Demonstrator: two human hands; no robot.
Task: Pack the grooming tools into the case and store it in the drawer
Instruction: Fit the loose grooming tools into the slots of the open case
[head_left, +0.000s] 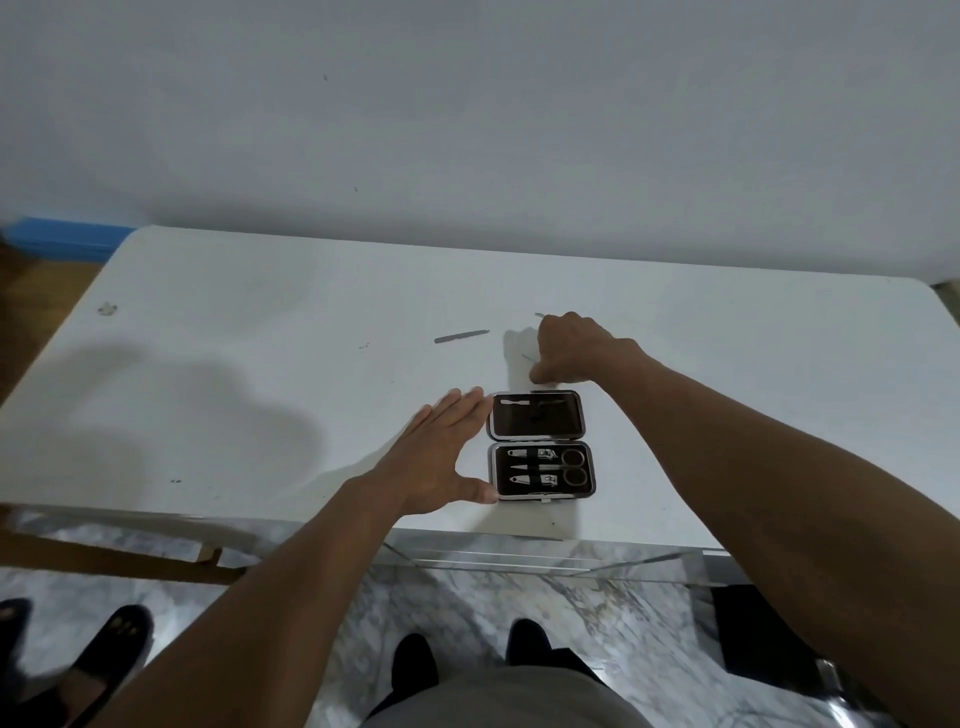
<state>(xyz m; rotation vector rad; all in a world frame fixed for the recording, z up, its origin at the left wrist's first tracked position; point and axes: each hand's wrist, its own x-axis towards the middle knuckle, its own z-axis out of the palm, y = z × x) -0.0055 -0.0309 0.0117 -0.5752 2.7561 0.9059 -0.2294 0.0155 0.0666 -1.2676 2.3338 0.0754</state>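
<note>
A matt white surface (260, 364) carries a chrome-rimmed case (540, 447) with dark glossy lining, shiny metal scissors (563, 466) inside and, at 11 o'clock, a dull grey metal file (461, 336).

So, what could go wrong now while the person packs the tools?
1. The nail file lies apart on the table, so it may be forgotten.
2. The right hand pinches a thin tool; it could slip.
3. The open case sits near the table edge, steadied only by the left hand.
</note>
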